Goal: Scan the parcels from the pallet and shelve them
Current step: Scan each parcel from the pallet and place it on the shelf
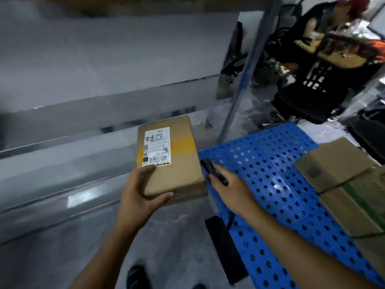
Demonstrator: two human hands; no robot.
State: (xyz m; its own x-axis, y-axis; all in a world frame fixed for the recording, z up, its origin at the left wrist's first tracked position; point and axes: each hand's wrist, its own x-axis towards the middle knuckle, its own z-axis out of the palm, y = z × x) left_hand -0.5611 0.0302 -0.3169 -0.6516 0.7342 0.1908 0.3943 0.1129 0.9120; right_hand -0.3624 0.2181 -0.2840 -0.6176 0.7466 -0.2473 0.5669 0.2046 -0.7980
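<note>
Blue pallet; left hand grips labelled parcel.

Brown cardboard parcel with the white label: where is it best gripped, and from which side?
Its near short end, from the holder's side, as the left hand does: the brown cardboard parcel is long and flat, and this leaves the white label showing for the black scanner in the right hand.

Matt cardboard parcel, glossy perforated blue plastic pallet, paper label
</note>
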